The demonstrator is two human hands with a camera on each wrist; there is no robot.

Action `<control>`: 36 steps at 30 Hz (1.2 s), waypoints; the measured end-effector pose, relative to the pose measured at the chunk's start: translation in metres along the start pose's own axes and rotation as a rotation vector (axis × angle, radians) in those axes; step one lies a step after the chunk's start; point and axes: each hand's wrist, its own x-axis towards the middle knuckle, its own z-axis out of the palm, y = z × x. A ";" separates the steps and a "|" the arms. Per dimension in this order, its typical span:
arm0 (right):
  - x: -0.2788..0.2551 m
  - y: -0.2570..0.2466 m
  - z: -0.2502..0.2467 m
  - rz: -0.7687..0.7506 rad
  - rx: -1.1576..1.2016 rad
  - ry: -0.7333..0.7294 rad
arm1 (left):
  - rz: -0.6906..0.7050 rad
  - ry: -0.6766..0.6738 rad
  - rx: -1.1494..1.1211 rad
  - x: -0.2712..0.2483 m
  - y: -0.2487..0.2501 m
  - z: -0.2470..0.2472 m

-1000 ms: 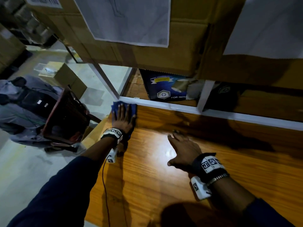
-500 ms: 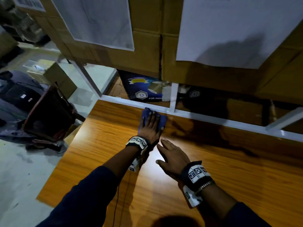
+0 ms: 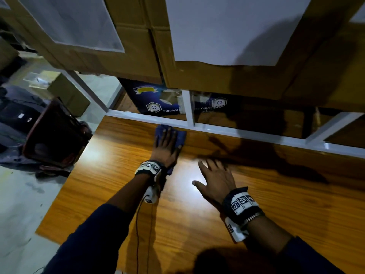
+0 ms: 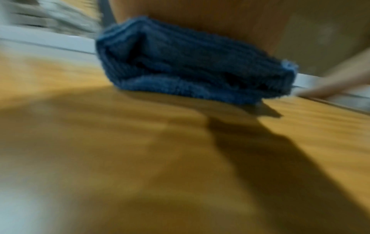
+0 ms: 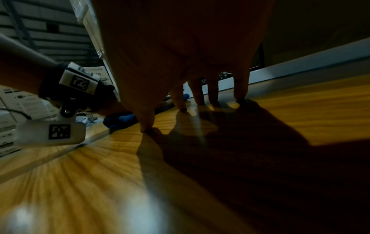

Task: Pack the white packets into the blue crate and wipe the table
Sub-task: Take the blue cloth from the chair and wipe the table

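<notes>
a: what's the left hand (image 3: 166, 147) doing?

b: it lies flat on a blue cloth (image 3: 181, 138), fingers straight and a little spread, pressing it onto the table (image 3: 110, 175). nothing is curled round the cloth.

a: and the right hand (image 3: 216, 179)?

b: fingers spread and straight, holding nothing. from the right wrist view the fingertips (image 5: 147, 126) touch the wood, with the palm raised above it.

a: what does the cloth look like?

b: dark blue, ribbed and fuzzy, bunched into thick folds (image 4: 180, 63). it sits at the far edge of the table, right against the white rail (image 3: 256, 135) of the shelving behind it.

a: where are the hands to each other?

b: the right one is nearer the person and just to the right of the left one, close but apart.

a: anything hard to see?

b: most of the cloth is covered by the left hand from above. the left wrist view is smeared with blur. behind the rail a dark blue box (image 3: 158, 97) is partly blocked by a white post (image 3: 187, 107), so its print is cut. big cardboard boxes (image 3: 138, 56) above carry white sheets (image 3: 227, 30) whose tops run out of view. a reddish chair (image 3: 53, 133) to the left is dim.
</notes>
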 end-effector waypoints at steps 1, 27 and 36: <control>0.001 -0.001 0.000 0.001 0.002 -0.010 | -0.038 0.015 -0.015 0.001 -0.017 -0.001; -0.011 0.050 -0.016 -0.131 0.109 -0.104 | -0.012 -0.044 -0.012 -0.001 0.112 0.008; -0.011 0.040 -0.024 -0.064 0.163 -0.135 | -0.104 -0.041 -0.051 -0.026 -0.001 -0.010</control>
